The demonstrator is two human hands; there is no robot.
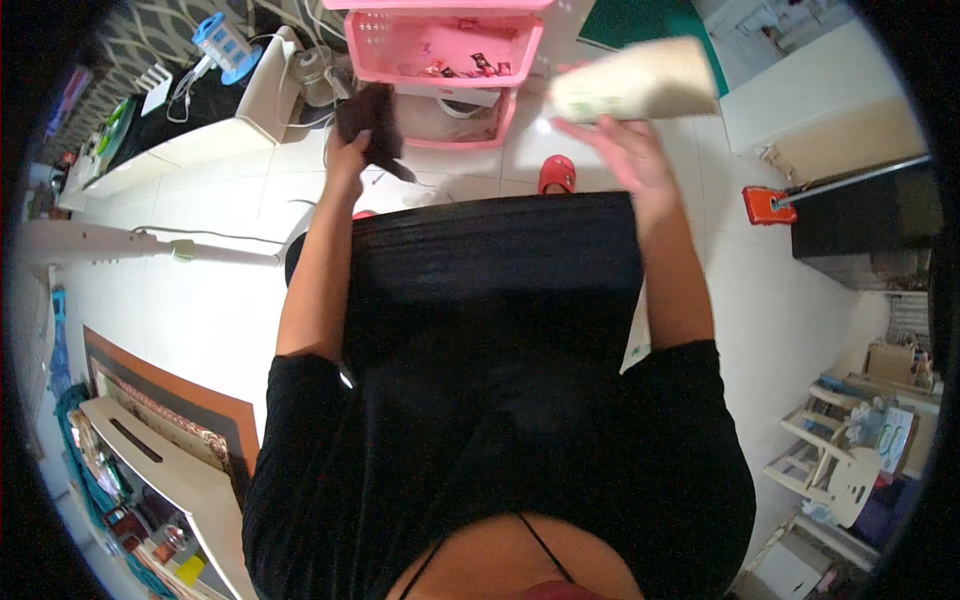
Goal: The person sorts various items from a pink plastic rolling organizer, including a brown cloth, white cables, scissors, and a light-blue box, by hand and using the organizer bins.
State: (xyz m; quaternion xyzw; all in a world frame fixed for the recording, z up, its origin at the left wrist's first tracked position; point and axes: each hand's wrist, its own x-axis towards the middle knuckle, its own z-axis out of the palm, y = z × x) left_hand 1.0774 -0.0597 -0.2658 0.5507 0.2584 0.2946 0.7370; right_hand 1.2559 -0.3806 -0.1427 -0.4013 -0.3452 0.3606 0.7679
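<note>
My left hand (347,161) grips a dark brown cloth (371,124), one end of which hangs down to the right, in front of a pink plastic drawer unit (446,81). My right hand (636,154) holds a whitish pack (637,84) with green print, raised to the right of the drawers; motion blurs it, so its exact kind is unclear. Small wrapped sweets (480,67) lie in the open upper drawer. The lower drawer (450,124) shows a white box and a dark round thing through its front.
A blue-and-white tower power strip (227,49) stands on a black-topped low cabinet (191,97) with cables. A white pole (202,251) juts in from the left. An orange mop head (769,206) rests at right. One red clog (557,174) shows on the white tiled floor (202,300).
</note>
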